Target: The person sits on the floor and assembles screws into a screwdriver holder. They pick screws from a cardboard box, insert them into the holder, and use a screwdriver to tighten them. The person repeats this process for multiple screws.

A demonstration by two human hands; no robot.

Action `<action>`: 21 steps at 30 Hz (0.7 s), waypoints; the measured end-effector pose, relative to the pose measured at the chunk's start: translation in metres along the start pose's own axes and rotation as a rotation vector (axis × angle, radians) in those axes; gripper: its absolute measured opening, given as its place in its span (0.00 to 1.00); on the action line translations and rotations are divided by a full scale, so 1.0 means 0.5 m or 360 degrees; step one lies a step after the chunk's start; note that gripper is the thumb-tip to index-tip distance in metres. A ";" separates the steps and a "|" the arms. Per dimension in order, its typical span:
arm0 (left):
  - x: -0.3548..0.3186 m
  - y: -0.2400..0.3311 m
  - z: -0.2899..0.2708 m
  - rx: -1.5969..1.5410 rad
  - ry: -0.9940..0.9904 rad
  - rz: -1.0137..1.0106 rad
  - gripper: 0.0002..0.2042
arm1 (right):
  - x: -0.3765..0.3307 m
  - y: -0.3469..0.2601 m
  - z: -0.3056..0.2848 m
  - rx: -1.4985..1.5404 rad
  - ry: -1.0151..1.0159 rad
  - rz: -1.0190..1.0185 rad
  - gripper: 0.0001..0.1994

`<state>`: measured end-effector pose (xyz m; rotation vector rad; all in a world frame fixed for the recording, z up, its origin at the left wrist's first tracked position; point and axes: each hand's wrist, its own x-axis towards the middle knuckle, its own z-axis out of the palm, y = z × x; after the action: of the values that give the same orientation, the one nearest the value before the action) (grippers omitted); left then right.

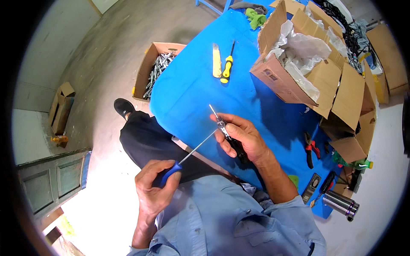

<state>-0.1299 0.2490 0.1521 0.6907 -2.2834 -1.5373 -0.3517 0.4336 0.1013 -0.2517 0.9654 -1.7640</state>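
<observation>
At left, low beside the desk (192, 81), a box (143, 68) of metal parts (159, 69), probably there for easy reach. Then the left hand (153, 185), wrapped around the handle of a blue screwdriver (172, 172), seemingly to aim the long shaft; tip close to the black tool (235, 146), contact hard to tell. Farther along, on the desk, a yellow screwdriver (227, 69), apparently set there to be handy. Over the desk, the black tool, metal pin (213, 110) pointing up and away, with the right hand (250, 137) clamped on it, likely to keep it steady. Farther right, an open carton (279, 81), then pliers (309, 153) and a flask (339, 201), perhaps kept to the side to leave both hands room
</observation>
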 end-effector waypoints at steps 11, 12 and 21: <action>0.003 0.001 0.017 0.0109 0.0036 0.0034 0.14 | 0.009 -0.002 -0.004 -0.0006 -0.0015 0.0081 0.22; 0.006 0.003 0.018 0.0123 0.0034 0.0046 0.14 | 0.009 -0.002 -0.005 -0.0005 -0.0016 0.0083 0.22; 0.026 0.014 0.024 0.0172 -0.0050 0.0159 0.15 | 0.006 0.003 -0.017 0.0090 -0.0084 0.0081 0.22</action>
<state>-0.1481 0.2536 0.1538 0.5738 -2.4004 -1.3979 -0.3567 0.4351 0.0942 -0.2350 0.8757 -1.7272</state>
